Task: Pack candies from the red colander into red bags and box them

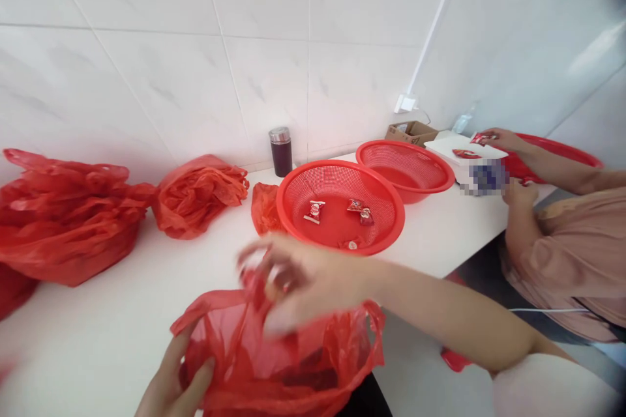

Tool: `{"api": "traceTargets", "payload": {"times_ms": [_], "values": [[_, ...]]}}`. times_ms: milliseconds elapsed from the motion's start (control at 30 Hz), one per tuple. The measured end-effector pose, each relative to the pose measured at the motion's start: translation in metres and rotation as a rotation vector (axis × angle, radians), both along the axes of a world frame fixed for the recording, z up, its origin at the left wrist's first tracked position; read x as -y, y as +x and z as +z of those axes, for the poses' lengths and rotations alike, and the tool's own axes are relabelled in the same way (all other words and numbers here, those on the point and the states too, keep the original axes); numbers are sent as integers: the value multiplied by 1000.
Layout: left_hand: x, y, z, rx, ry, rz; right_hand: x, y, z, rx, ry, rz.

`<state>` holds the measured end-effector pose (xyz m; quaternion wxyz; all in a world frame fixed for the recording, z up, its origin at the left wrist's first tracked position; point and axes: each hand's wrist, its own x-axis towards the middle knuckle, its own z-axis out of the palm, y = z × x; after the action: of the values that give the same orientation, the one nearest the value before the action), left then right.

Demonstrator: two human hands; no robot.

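Beside a tiled wall [264,78], my left hand [171,381] pinches a red plastic bag [278,399] at six o'clock, probably limp, best held by its rim, while my right hand [303,280] clasps wrapped snacks [253,278] over it.

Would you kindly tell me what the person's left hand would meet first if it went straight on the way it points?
Most likely the open red bag, whose edge the left hand already grips; beyond that, the right hand may lie in line, though depth is unclear.
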<state>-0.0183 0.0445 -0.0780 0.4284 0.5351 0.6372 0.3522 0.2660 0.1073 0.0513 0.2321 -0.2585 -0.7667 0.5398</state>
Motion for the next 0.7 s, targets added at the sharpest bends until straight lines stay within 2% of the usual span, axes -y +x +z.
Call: {"api": "traceTargets", "payload": {"times_ms": [67, 133, 200, 267, 333, 433, 467, 533, 600, 633, 700], "values": [[-5, 9, 8, -17, 43, 1, 18, -22, -17, 175, 56, 97], [-8, 14, 13, -118, 115, 29, 23, -29, -44, 446, 243, 29], [-7, 15, 15, -254, 190, 54, 19, -26, -71, 700, 425, -73], [-6, 13, 16, -345, 265, 36, 15, -16, -85, 842, 514, -107], [-5, 11, 14, -380, 311, 0, 10, -6, -78, 801, 525, -39], [-4, 10, 11, -394, 319, -50, -9, 7, -39, 506, 483, 103], [-4, 10, 11, -403, 312, -63, -21, 11, -25, 425, 467, 83], [-2, 12, 13, -432, 287, -95, -53, 21, -9, 446, 503, -165], [0, 13, 16, -455, 250, -117, -88, 33, -13, 722, 572, -349], [3, 13, 17, -458, 235, -125, -104, 40, -22, 918, 540, -365], [8, 13, 19, -450, 217, -124, -126, 52, -46, 1039, 490, -369]]}}
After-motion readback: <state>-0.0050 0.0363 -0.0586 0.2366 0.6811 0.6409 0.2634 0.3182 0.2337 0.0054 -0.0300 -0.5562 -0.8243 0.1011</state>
